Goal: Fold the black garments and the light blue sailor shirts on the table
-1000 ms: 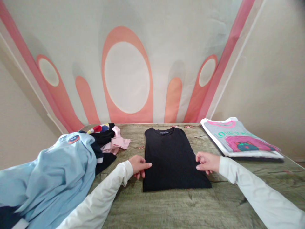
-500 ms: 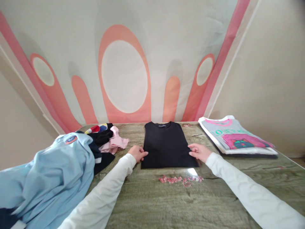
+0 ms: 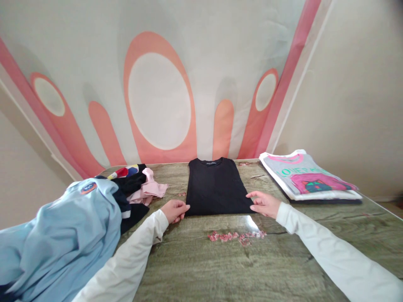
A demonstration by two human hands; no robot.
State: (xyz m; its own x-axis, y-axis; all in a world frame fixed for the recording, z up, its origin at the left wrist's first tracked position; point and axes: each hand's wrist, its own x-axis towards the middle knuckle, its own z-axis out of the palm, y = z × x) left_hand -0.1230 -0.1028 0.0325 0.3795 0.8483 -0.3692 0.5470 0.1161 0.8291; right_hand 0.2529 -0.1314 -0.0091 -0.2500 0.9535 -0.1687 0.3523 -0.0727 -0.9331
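A black t-shirt lies folded flat on the greenish table, its collar toward the far edge. My left hand pinches its near left corner, fingers closed on the fabric. My right hand grips the near right corner the same way. Both arms wear white sleeves.
A heap of clothes sits at the left: a light blue shirt, dark garments and a pink piece. A stack of folded shirts with a grey and pink print on top rests at the right. Pink flower marks show on the tabletop.
The black t-shirt's lower half has been folded up, so it is now shorter and lies farther from me. Both hands moved forward with the fold and now hold the new near corners.
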